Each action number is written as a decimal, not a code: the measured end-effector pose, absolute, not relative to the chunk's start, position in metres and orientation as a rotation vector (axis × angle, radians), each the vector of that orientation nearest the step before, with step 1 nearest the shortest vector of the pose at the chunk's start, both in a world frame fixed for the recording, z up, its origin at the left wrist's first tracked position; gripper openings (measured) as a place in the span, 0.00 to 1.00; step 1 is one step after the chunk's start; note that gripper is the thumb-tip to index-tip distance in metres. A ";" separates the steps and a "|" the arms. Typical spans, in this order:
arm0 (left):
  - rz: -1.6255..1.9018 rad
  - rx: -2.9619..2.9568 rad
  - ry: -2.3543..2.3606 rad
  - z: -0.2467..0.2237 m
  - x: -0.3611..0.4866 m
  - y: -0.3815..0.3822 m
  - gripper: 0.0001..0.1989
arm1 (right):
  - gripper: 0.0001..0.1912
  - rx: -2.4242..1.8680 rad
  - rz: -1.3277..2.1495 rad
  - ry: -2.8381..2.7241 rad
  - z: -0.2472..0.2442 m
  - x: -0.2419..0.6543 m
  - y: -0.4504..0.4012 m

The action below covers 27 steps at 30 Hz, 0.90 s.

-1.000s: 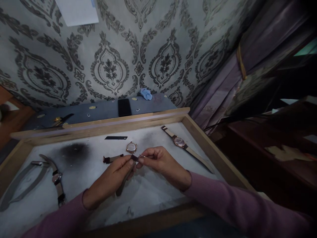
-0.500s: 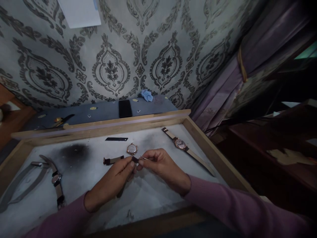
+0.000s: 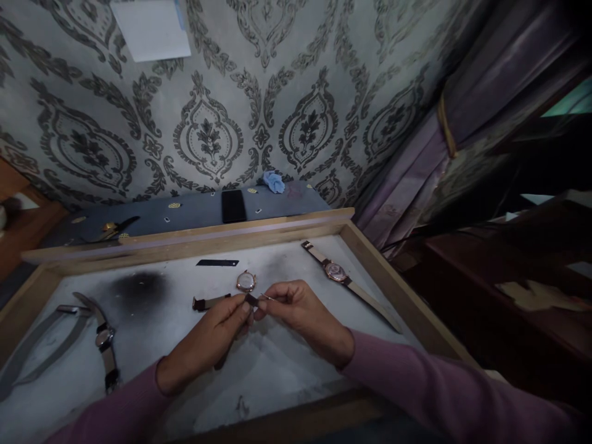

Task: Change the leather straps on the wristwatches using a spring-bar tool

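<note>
My left hand (image 3: 210, 339) pinches a dark brown watch strap (image 3: 251, 300), whose lower part hangs beneath the fingers. At the strap's end, my right hand (image 3: 303, 311) holds a thin metal pin (image 3: 267, 297) between thumb and fingertips. Just beyond the hands lies a watch case without a strap (image 3: 246, 281). A short strap piece with a buckle (image 3: 210, 303) rests to the left of it, partly behind my left hand. Farther back is a black blade (image 3: 217, 263).
A wooden-framed tray (image 3: 194, 237) surrounds the white work surface. Inside it lie a watch (image 3: 335, 271) at the right, another watch (image 3: 104, 338) and grey-handled pliers (image 3: 50, 345) at the left. Behind the frame are a phone (image 3: 234, 206), a blue crumpled cloth (image 3: 274, 182) and a dark tool (image 3: 121, 227).
The view has tilted slightly upward, so the scene sits a little lower. Both hands keep nearly the same grip on the strap and pin.
</note>
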State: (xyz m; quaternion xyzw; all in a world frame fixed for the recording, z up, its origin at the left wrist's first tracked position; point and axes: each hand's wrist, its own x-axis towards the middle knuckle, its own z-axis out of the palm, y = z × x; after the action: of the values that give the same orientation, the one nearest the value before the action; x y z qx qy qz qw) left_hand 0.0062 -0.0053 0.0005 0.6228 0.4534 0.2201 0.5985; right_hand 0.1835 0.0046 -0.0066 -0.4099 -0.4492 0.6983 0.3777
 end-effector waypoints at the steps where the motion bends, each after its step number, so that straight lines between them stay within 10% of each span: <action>1: 0.518 1.430 1.054 0.001 0.007 -0.005 0.15 | 0.13 -1.037 1.792 -1.142 -0.008 0.184 0.005; 27: 0.781 0.875 1.051 0.001 0.020 -0.004 0.22 | 0.19 -1.096 1.844 -1.213 -0.009 0.186 -0.001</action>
State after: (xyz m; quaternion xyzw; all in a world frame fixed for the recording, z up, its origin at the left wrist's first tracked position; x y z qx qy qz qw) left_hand 0.0203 -0.0039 0.0009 0.3938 0.4727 0.3512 0.7058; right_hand 0.1861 -0.0013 -0.0086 -0.4196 -0.4642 0.7057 0.3323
